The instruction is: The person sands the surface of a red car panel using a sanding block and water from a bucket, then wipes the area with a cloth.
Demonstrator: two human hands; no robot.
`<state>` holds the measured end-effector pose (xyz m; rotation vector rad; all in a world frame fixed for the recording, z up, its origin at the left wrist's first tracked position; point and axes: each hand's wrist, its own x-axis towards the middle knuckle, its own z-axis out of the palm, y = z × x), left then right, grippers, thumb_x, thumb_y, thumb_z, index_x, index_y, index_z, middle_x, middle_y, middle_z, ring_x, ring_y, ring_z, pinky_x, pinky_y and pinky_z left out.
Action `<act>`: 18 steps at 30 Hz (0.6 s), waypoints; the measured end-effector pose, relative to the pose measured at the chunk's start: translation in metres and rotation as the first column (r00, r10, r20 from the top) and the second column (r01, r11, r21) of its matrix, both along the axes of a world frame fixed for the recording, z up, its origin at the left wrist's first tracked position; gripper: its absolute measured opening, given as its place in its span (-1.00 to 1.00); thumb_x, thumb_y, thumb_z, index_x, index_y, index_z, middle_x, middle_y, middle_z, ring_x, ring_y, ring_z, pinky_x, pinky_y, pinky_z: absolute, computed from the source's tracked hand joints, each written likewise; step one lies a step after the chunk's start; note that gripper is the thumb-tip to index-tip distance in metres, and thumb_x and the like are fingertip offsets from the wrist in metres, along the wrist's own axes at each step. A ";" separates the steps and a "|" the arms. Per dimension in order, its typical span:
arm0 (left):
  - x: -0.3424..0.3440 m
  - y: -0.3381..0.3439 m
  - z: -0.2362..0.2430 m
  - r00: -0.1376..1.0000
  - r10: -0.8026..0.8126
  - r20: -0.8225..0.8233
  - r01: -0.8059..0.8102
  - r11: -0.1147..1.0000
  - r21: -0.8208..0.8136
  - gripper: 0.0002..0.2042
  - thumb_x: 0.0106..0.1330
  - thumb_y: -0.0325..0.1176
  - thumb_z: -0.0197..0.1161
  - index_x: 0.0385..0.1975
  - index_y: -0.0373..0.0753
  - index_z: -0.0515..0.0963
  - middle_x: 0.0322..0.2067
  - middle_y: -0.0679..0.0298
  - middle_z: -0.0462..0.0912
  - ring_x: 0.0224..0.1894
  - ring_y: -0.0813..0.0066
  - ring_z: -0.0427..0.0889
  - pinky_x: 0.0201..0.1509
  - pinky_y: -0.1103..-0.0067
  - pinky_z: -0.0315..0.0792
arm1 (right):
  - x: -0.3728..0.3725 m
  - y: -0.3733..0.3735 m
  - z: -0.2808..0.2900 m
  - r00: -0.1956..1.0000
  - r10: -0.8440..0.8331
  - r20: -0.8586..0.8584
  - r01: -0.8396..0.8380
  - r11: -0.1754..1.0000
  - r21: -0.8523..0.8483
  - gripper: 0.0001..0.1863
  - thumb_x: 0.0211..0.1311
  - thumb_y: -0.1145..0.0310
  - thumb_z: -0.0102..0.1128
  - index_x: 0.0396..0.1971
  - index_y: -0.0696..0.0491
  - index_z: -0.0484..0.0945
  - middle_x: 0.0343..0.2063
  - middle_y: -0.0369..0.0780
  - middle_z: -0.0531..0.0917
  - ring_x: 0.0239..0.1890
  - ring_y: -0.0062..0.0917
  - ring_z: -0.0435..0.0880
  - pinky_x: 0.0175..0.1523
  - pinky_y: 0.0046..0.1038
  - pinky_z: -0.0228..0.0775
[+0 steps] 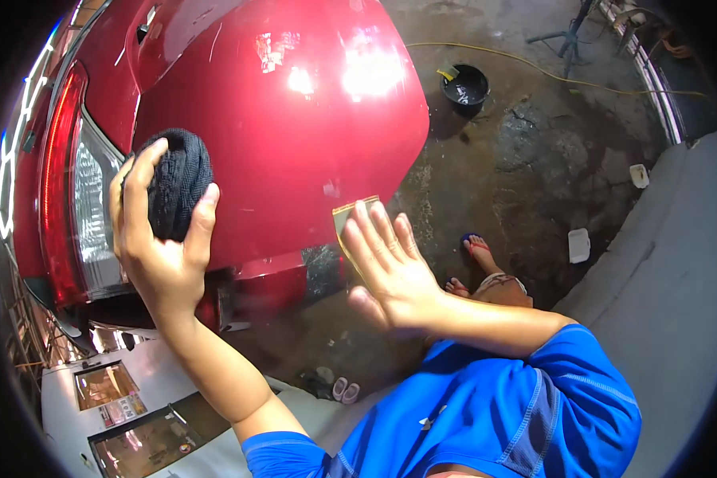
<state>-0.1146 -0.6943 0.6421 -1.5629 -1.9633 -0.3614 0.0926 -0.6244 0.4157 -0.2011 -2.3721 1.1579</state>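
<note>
My left hand (158, 223) is closed around a bunched black knit cloth (175, 179), beside the car's tail light (70, 187). The cloth appears to be against the red car panel (271, 159); its underside is hidden. At the panel's lower right edge, my right hand (390, 267) lies flat with its fingers stretched out. Under those fingers is a thin yellowish-brown sheet (340, 217) that looks like sandpaper, mostly covered by the hand. The panel is glossy, with bright light reflections.
A black bucket (464, 89) with a yellow item on its rim stands on the wet floor. A yellow hose (526, 60) runs behind it. White containers (579, 245) lie by the pale wall (653, 263) at right. Light-coloured shoes (346, 390) sit below.
</note>
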 end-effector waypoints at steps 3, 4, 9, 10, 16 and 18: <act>0.000 0.001 -0.006 0.999 0.017 0.029 -0.017 1.000 0.001 -0.50 0.21 -0.26 0.56 0.16 -0.22 0.65 0.07 0.06 0.70 0.14 0.01 0.67 0.29 0.23 0.51 | -0.025 0.051 -0.023 0.929 -0.365 0.067 0.357 0.928 0.105 -0.09 0.56 -0.05 -0.05 0.64 0.26 -0.04 0.66 0.16 -0.07 0.71 0.14 -0.30 0.69 0.16 -0.57; 0.001 0.002 -0.005 0.999 0.014 0.030 -0.014 1.000 -0.007 -0.51 0.23 -0.25 0.56 0.16 -0.22 0.65 0.07 0.08 0.70 0.14 0.03 0.67 0.29 0.23 0.51 | -0.028 0.054 -0.021 0.904 -0.418 0.094 0.407 0.906 0.118 -0.10 0.57 -0.05 -0.05 0.64 0.25 -0.05 0.66 0.16 -0.07 0.71 0.14 -0.31 0.69 0.16 -0.58; 0.000 -0.003 -0.001 1.000 -0.014 0.007 0.014 1.000 0.009 -0.51 0.24 -0.23 0.55 0.15 -0.20 0.64 0.04 0.10 0.70 0.13 0.04 0.66 0.28 0.22 0.51 | -0.017 0.012 -0.013 0.957 -0.290 0.020 0.282 0.943 0.177 -0.10 0.57 -0.04 -0.06 0.63 0.29 -0.03 0.65 0.16 -0.03 0.71 0.15 -0.25 0.70 0.13 -0.49; 0.000 -0.002 -0.003 1.000 -0.020 0.007 0.020 1.000 0.008 -0.51 0.24 -0.22 0.55 0.16 -0.19 0.64 0.04 0.10 0.70 0.13 0.04 0.66 0.29 0.22 0.51 | -0.023 0.038 -0.025 0.900 -0.430 0.069 0.412 0.893 0.181 -0.09 0.57 -0.04 -0.05 0.64 0.28 -0.05 0.65 0.16 -0.03 0.71 0.15 -0.24 0.70 0.13 -0.47; -0.001 -0.001 -0.005 0.998 0.036 0.051 -0.037 0.999 0.018 -0.50 0.24 -0.20 0.55 0.17 -0.17 0.63 0.04 0.09 0.69 0.14 0.02 0.66 0.29 0.21 0.51 | -0.037 0.012 0.045 0.988 0.023 -0.152 0.007 0.982 0.190 -0.08 0.54 0.01 0.10 0.64 0.24 -0.05 0.65 0.16 -0.05 0.72 0.00 -0.11 0.71 0.05 -0.25; 0.000 -0.007 -0.001 0.998 0.048 0.043 -0.048 0.999 0.005 -0.50 0.24 -0.20 0.55 0.17 -0.17 0.63 0.04 0.09 0.69 0.14 0.01 0.66 0.28 0.20 0.52 | -0.034 0.031 0.027 0.986 0.107 -0.125 -0.059 0.939 0.338 -0.05 0.49 0.02 0.16 0.65 0.20 -0.04 0.66 0.13 -0.04 0.72 -0.05 -0.10 0.71 0.07 -0.24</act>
